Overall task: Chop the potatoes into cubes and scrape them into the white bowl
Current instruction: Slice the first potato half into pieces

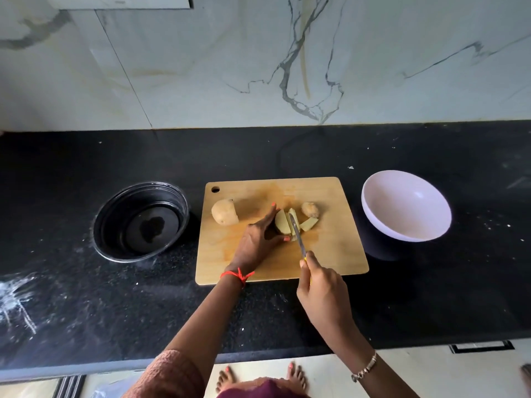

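Head view: the left hand (255, 242) grips a cut potato half (281, 224) between forefinger and thumb on the wooden cutting board (330, 254); the right hand (321, 291) curls round a yellow-handled knife (297, 237), blade down among slices just right of the left thumb; a second potato piece (225, 212) lies left of the left fingers; the white bowl (405, 208) sits off the board, well right of the right hand's fingers.

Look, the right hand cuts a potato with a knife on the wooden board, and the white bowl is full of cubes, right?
No. The head view shows the white bowl empty; no cubes lie in it yet. The rest holds: the right hand cuts a potato with a knife on the wooden cutting board.
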